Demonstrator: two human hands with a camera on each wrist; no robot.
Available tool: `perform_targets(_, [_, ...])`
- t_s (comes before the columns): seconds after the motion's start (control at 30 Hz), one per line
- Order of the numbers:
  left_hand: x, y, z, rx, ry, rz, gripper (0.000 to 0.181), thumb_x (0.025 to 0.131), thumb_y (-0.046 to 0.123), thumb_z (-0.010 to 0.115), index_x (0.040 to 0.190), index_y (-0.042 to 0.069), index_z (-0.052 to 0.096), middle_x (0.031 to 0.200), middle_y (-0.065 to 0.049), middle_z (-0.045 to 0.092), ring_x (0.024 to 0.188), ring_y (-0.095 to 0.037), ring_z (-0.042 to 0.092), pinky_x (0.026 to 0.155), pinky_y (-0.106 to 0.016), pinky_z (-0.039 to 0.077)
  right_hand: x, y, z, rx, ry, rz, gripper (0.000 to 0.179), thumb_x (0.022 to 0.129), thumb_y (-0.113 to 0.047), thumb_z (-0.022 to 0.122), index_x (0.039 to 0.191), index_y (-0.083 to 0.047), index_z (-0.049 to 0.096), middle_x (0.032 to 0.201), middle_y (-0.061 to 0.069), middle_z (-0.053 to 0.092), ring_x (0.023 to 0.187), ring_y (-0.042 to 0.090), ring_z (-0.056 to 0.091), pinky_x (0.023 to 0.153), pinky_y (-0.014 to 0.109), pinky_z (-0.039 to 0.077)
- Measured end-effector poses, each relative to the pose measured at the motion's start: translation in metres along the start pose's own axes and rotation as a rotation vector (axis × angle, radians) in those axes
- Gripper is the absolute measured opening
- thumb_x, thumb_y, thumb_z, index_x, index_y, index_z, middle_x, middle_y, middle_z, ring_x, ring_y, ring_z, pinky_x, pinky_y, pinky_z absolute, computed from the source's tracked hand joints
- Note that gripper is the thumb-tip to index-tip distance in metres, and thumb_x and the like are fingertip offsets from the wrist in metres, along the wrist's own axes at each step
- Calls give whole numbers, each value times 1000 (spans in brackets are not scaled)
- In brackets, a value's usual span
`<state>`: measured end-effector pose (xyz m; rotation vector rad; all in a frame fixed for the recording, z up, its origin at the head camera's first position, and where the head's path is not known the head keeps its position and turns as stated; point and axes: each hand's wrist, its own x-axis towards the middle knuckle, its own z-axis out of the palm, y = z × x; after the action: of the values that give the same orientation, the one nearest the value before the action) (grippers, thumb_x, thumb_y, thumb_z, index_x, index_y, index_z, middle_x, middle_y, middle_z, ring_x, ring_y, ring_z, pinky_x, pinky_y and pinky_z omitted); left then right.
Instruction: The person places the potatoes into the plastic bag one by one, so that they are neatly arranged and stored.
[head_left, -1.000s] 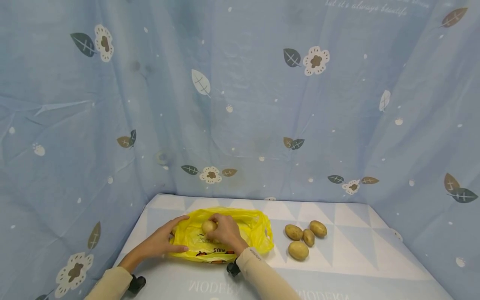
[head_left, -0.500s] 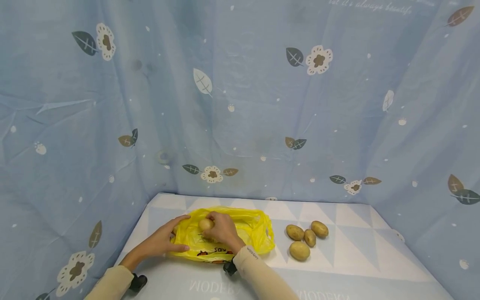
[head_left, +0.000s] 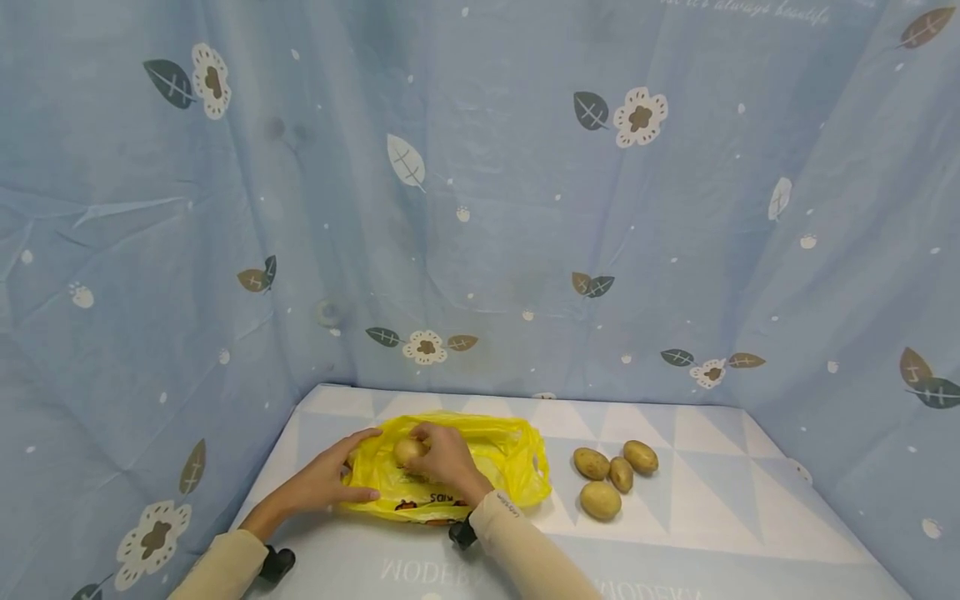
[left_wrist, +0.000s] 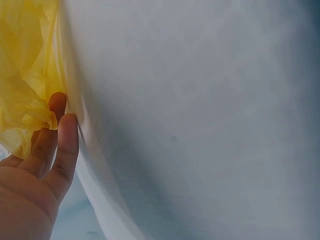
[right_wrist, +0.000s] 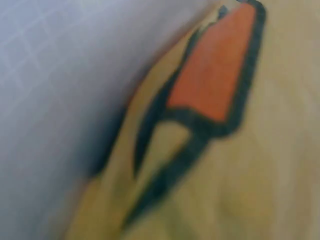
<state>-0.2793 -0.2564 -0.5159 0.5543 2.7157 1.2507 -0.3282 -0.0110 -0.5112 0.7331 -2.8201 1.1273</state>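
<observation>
A yellow plastic bag (head_left: pixel 517 467) lies on its side, mouth spread, at the left part of the table in the head view. My left hand (head_left: pixel 324 477) holds its left end, thumb and fingers wide apart; in the left wrist view curled fingers (left_wrist: pixel 65 150) meet the bunched film. Inside the bag's mouth, my right hand (head_left: pixel 446 457) grips a potato (head_left: pixel 408 451) between thumb and fingers. The right wrist view shows only the yellow bag's film (right_wrist: pixel 280 150) with an orange print, blurred; the right hand is out of that view.
To the right of the bag, several potatoes (head_left: pixel 600 501) sit in a loose group on the table (head_left: pixel 720 517). A blue patterned curtain (head_left: pixel 495 208) hangs behind and along both sides of the table.
My right hand has moved slightly left and deeper into the bag with the potato. The left hand stays at the bag's left end. The head view has shifted a little.
</observation>
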Motion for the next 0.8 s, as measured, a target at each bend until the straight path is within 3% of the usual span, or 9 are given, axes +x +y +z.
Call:
perform_targets(0.13, [0, 1, 0, 5, -5, -11, 95, 83, 38, 88, 159, 16, 36, 162, -18, 34, 143, -43, 38, 104, -60, 43, -3, 2, -10, 25, -12, 9, 39, 89, -19, 83, 125, -9, 72, 118, 5, 72, 103, 21, 67, 89, 34, 55])
perform_targets(0.37, [1, 2, -1, 3, -2, -29, 96, 81, 38, 89, 159, 16, 37, 162, -19, 34, 141, -42, 39, 102, -58, 44, -10, 10, -34, 45, -5, -33, 39, 90, -18, 82, 126, -9, 71, 117, 8, 71, 97, 26, 66, 79, 33, 55])
perform_targets(0.8, [2, 2, 0, 11, -2, -47, 98, 80, 40, 90, 159, 16, 36, 162, -19, 34, 143, -43, 38, 103, -58, 45, -33, 39, -73, 27, 88, -67, 40, 91, -19, 81, 128, -9, 70, 118, 9, 72, 91, 19, 67, 79, 31, 56])
